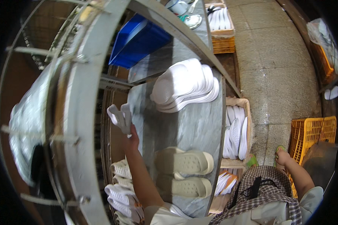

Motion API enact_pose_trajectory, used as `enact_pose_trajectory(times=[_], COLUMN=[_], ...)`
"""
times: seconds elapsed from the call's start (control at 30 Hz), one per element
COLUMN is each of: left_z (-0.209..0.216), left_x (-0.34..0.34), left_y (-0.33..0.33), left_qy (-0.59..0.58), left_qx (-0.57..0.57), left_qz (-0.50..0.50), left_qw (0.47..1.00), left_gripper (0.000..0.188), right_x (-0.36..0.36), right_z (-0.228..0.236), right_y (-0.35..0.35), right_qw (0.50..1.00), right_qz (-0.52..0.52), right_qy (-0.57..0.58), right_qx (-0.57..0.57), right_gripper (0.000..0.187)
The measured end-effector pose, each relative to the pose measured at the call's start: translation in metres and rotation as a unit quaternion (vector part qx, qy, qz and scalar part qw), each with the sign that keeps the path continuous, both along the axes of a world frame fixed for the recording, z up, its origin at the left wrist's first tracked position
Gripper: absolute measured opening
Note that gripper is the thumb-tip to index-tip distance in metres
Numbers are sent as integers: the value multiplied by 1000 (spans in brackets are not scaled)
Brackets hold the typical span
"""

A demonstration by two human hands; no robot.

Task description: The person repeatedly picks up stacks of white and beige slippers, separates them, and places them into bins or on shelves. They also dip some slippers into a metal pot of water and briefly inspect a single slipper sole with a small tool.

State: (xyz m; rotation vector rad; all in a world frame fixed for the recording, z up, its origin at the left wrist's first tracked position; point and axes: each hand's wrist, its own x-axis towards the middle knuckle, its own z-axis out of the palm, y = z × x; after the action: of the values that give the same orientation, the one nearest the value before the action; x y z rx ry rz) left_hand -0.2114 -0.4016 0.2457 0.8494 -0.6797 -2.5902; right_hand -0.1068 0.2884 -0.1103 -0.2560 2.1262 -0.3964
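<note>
The left hand (130, 135) is closed around a white shoe piece (120, 117), held over the gap beside the metal table (184, 123); a loose grip could drop it onto the shoes (122, 187) below. Two clogs (184, 172) sit near the table's edge. The right hand is out of view.

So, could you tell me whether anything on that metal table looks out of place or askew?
Nothing looks spilled or damaged. The stack of white soles leans, fanned out rather than squared up. The two beige shoes lie side by side on the table. The left hand holds a white strap piece at the table's edge.
</note>
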Motion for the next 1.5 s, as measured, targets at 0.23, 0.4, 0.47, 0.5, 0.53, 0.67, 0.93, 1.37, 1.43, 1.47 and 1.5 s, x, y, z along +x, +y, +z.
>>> enact_pose_trajectory(times=[0.23,0.4,0.47,0.5,0.53,0.67,0.93,1.37,1.43,1.47,1.5], left_z=[62,47,27,17,10,10,0,-93,-94,-92,-88], left_x=[175,224,229,231,231,203,94,83,83,83,84], left_y=[227,352,386,401,416,452,493,495,494,493,493], left_qy=[83,98,101,103,84,-47,-45,-58,-77,-77,-78], left_qx=[260,243,245,207,144,-226,-378,-42,-43,-49,-55], left_qz=[-29,-171,-228,-248,-257,-393,-356,-412,-412,-409,-407], left_qw=[962,950,937,941,952,890,853,908,907,908,908], left_gripper=[41,53,58,55,52,46,37,36,36,35,35], right_x=[-73,-69,-60,-53,-52,-40,-21,-27,-27,-27,-27], right_z=[131,245,280,294,306,328,328,319,321,322,322], right_y=[-68,-115,-121,-118,-119,-85,-33,-8,-10,-11,-13], right_qw=[925,723,654,608,588,545,521,503,501,499,498], right_qz=[-68,-129,-142,-159,-160,-234,-367,-499,-494,-496,-499], right_qy=[168,-16,-128,-164,-83,-81,-370,-452,-455,-451,-449], right_qx=[-334,-678,-732,-760,-789,-801,-676,-543,-546,-550,-549], right_gripper=[35,53,85,95,97,97,73,77,76,76,76])
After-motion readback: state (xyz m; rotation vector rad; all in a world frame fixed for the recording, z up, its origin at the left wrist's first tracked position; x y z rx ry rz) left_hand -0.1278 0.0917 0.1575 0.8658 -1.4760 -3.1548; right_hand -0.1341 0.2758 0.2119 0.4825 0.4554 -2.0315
